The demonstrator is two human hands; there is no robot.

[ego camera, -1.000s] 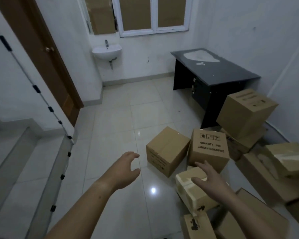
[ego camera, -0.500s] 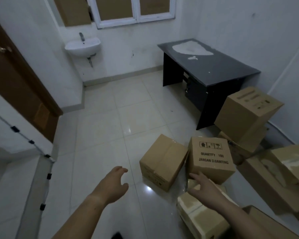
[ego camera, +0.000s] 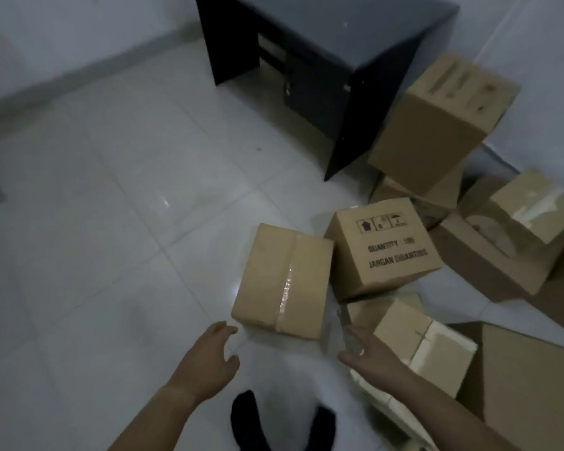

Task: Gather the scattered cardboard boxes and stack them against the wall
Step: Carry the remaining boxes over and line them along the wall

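Bare floor (ego camera: 105,222) is left open beside the left hand (ego camera: 209,359). Both grips are spread empty; the taped box (ego camera: 284,278) lies just ahead, between them, right hand (ego camera: 368,356) near its edge.

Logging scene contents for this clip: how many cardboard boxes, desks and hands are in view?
Cardboard boxes: at least 8; the pile runs off the frame's right edge
Black desk: 1
Hands: 2, left hand and right hand, both open and empty
Total: at least 11
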